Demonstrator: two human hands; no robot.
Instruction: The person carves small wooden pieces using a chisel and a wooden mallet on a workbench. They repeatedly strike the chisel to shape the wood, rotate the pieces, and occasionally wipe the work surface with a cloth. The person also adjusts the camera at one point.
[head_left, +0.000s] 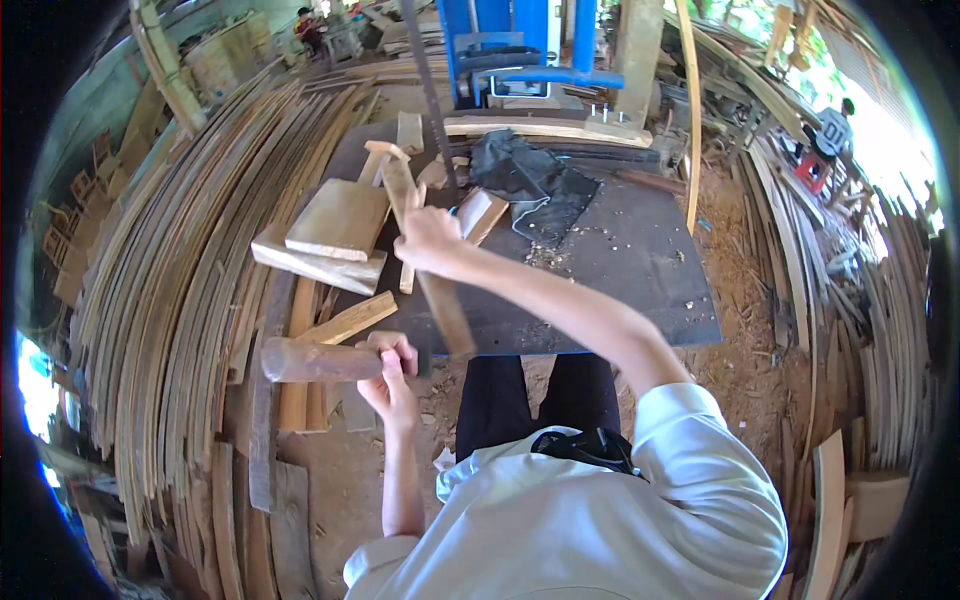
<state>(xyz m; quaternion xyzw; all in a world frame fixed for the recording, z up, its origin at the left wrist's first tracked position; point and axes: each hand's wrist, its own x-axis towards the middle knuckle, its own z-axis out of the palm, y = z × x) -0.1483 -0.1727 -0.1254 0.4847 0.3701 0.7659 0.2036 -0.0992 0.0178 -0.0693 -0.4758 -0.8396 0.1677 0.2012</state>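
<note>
My left hand (390, 380) is closed around the narrow end of a thick, round wooden club (315, 361), which lies sideways with its wide end to the left. Above it, my right hand (430, 238) is closed on a narrow wooden strip (443, 312). The strip slants from the far left toward the table's near edge, and its ends are blurred. Just left of my right hand, a square wooden block (338, 220) rests on another thick wood piece (320, 268). A short wood offcut (350, 318) lies between that stack and the club.
A dark narrow band like a saw blade (430, 90) rises beyond my right hand, before a blue machine (530, 45). Black cloth (530, 180) and wood chips lie on the dark table (640, 270). Long planks (190, 280) are piled left and right. Another person (832, 132) sits far right.
</note>
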